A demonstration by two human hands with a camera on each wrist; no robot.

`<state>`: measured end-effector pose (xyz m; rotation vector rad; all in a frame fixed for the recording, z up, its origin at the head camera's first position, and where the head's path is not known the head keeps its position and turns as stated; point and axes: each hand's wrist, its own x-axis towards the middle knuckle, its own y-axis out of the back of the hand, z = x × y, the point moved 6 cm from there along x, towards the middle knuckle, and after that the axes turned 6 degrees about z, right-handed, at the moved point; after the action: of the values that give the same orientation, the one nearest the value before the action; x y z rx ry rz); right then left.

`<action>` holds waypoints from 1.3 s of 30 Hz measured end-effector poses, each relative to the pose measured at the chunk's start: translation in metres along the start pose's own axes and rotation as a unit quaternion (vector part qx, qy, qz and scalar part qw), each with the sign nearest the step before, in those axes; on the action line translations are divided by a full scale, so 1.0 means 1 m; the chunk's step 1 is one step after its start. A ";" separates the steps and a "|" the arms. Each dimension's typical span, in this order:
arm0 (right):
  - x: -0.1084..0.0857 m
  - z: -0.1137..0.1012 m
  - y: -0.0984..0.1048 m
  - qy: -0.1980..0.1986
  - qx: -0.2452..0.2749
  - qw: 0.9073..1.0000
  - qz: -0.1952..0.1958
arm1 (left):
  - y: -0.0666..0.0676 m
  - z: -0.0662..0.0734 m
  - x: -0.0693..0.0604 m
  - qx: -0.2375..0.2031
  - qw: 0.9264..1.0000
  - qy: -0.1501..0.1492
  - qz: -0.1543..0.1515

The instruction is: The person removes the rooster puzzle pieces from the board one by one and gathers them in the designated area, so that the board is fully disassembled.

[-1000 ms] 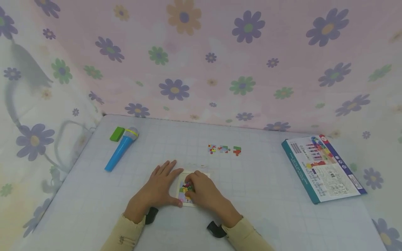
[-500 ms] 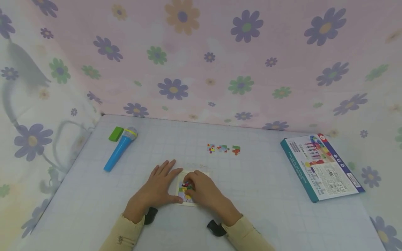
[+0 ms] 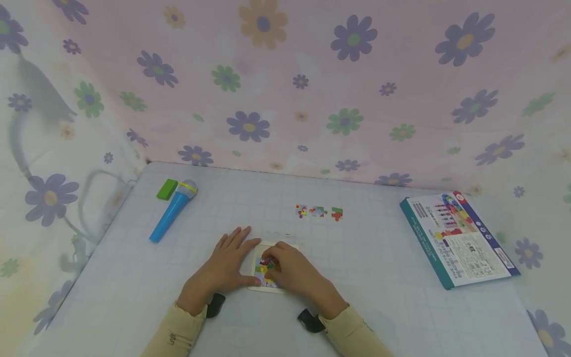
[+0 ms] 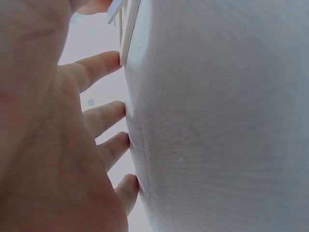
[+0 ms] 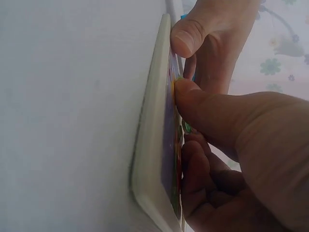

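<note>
A small puzzle in a cream frame (image 3: 274, 290) lies flat on the table between both hands. The left hand (image 3: 219, 267) has its fingers spread, its thumb on the frame's lower left part; in the left wrist view its index fingertip touches a frame corner (image 4: 123, 59). Over the picture's right side, the right hand (image 3: 296, 272) bends its fingers and thumb around a small piece with a green edge (image 5: 188, 127), seen in the right wrist view, mostly hidden by the fingers. Further back, several loose puzzle pieces (image 3: 318, 211) form a short row.
A blue toy microphone (image 3: 171, 214) lies at the back left beside a green block (image 3: 167, 189). On the right a flat printed box (image 3: 464, 243) with a teal side lies at an angle. Flowered cloth (image 3: 285, 99) hangs behind the table (image 3: 379, 238).
The right hand and wrist have shifted very slightly to the right, staying over the picture. The left hand keeps its place at the frame, and the loose pieces have not moved.
</note>
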<state>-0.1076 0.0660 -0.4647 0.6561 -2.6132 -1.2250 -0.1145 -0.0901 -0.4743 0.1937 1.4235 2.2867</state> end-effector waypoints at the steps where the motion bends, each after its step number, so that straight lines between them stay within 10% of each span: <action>1: 0.000 0.000 -0.001 0.001 -0.001 1.000 -0.001 | 0.000 0.000 0.000 -0.001 1.000 0.000 0.000; 39: -0.002 -0.004 0.001 0.094 -0.144 0.985 0.027 | -0.002 -0.002 0.002 -0.005 1.000 0.013 0.005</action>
<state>-0.1046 0.0649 -0.4608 0.6085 -2.2299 -1.4130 -0.1165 -0.0907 -0.4770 0.1688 1.4263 2.3128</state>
